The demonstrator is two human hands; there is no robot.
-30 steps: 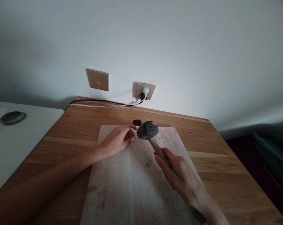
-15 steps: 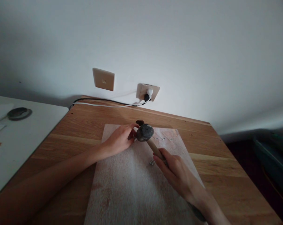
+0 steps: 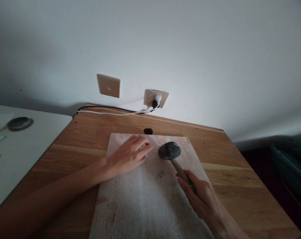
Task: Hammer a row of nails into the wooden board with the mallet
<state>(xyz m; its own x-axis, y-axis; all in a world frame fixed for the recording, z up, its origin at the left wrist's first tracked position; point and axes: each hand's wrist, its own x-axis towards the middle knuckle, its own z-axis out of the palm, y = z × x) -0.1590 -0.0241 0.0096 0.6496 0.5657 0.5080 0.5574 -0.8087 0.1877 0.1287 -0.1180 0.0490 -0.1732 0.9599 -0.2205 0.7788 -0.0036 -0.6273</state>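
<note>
My right hand [image 3: 198, 196] is wrapped round the wooden handle of a mallet [image 3: 169, 151] with a dark, rounded head. The mallet head hangs over the upper right of a pale, worn board [image 3: 130, 199] and hides part of it. To its left, my left hand [image 3: 131, 152] hovers low over the board, fingers bent and loosely apart. Something small and light shows by its fingertips, too blurred to name. A few small metal nails [image 3: 161, 173] lie together on the board between my hands. Thin nails partly show behind the mallet head.
The board lies on a wooden table [image 3: 227, 186] with a dark round hole [image 3: 148, 131] behind it. Black and white cables [image 3: 110, 113] run to a wall socket [image 3: 156, 99]. A white surface [image 3: 40, 142] at the left bears a dark round object [image 3: 19, 123].
The mallet and my right hand have moved right and toward me, away from my left hand. My left fingers, bent near the mallet head before, have loosened and now reach rightward.
</note>
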